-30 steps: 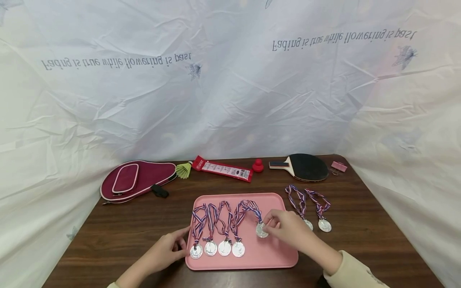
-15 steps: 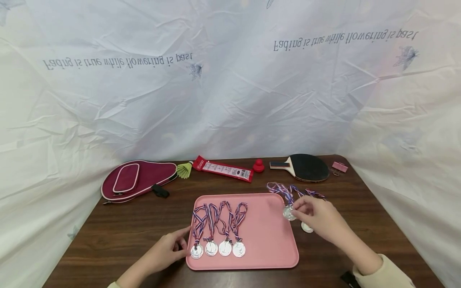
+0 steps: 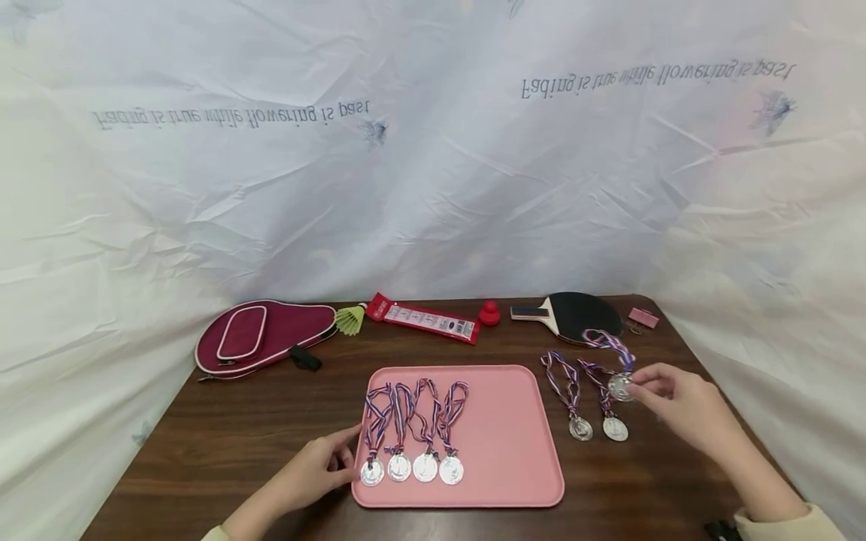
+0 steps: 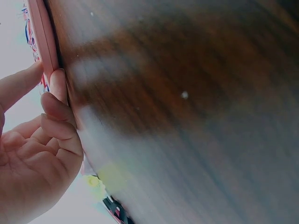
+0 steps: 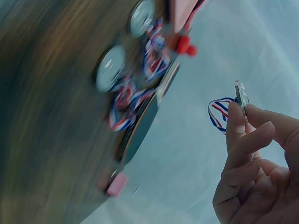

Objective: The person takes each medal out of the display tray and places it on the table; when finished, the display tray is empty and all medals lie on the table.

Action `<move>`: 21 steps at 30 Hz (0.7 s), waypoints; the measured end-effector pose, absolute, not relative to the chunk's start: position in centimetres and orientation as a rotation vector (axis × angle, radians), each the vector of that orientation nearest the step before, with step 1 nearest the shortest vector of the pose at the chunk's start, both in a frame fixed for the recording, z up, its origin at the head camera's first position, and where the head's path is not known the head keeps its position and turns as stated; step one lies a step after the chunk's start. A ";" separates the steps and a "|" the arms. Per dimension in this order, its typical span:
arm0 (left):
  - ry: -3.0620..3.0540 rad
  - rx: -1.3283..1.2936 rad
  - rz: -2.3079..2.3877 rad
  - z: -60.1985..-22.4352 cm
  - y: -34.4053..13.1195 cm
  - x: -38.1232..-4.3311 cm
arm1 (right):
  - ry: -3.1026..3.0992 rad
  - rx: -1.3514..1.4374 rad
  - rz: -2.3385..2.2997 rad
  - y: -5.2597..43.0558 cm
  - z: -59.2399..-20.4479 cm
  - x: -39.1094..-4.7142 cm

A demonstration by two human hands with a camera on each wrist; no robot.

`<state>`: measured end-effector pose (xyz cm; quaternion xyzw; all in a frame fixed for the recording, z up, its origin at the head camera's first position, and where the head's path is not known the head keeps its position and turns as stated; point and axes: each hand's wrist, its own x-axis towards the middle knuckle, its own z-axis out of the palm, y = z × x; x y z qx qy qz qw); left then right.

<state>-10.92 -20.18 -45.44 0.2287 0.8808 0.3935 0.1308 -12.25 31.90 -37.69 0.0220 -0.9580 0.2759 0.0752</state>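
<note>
Head view: left hand pinches pink rectangular tray; right of it, right hand clamps fingers on round silver metal medal, probably light, slick, best rim-held.

A curtained-off spot, room unclear: wrinkly white cloth with printed words hangs behind and beside a brown, round-cornered wooden table.

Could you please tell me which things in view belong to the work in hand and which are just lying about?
Apparently in use:
silver medal pinched by the right hand
pink tray, its edge gripped by the left hand
four medals on the tray
two medals right of it

Apparently just lying about:
maroon bat case
shuttlecock
red packet
red knobbed object
table tennis bat
pink clip
</note>
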 end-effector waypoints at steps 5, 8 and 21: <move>2.546 0.652 1.136 -45.4 -20.0 -11.0 | -2.876 0.022 0.915 34.8 -39.1 -12.2; 2.543 0.648 1.143 -45.4 -20.0 -11.0 | -2.887 0.021 0.909 36.2 -39.9 -12.6; 2.554 0.652 1.148 -45.3 -20.2 -10.9 | -3.087 -0.007 0.859 38.2 -42.5 -13.3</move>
